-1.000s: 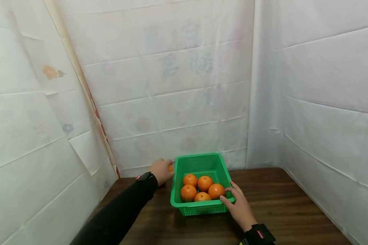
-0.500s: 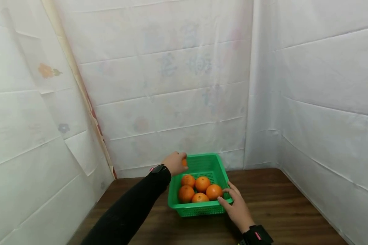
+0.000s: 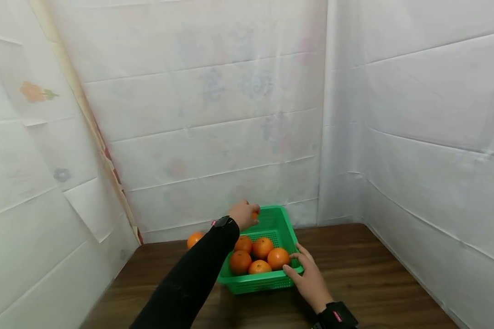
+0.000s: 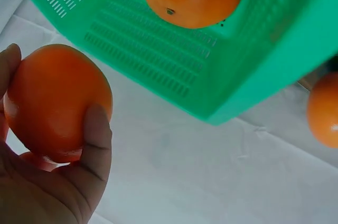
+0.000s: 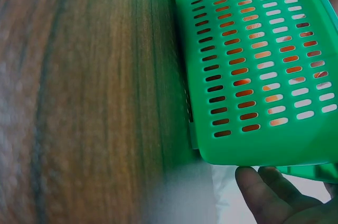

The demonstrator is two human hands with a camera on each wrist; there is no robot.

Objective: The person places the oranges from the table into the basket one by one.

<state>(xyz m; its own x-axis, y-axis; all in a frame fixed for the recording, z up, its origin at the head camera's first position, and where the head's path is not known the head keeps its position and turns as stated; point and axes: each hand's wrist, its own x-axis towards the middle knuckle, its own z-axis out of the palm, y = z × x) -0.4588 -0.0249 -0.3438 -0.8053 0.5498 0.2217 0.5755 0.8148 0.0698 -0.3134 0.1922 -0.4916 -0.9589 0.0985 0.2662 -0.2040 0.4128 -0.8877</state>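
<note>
My left hand (image 3: 244, 215) holds an orange (image 4: 58, 102) between thumb and fingers, over the far left part of a green plastic basket (image 3: 277, 214). In the left wrist view this orange hangs beside the basket's slotted wall, apart from it. Several oranges (image 3: 262, 247) lie in the front half of the basket. My right hand (image 3: 310, 281) grips the basket's front right corner; in the right wrist view the fingertips (image 5: 248, 176) touch its edge. Another orange (image 3: 195, 239) sits outside the basket to the left, partly hidden by my left forearm.
The basket stands on a dark brown wooden table (image 3: 378, 269). White sheeting (image 3: 214, 151) hangs behind the table and along both sides. My black left sleeve (image 3: 189, 278) crosses the table's left half and covers part of the basket's left rim.
My left hand has carried its orange from left of the basket rightward over the basket. The outside orange has come into sight behind my forearm. My right hand stays at the basket corner.
</note>
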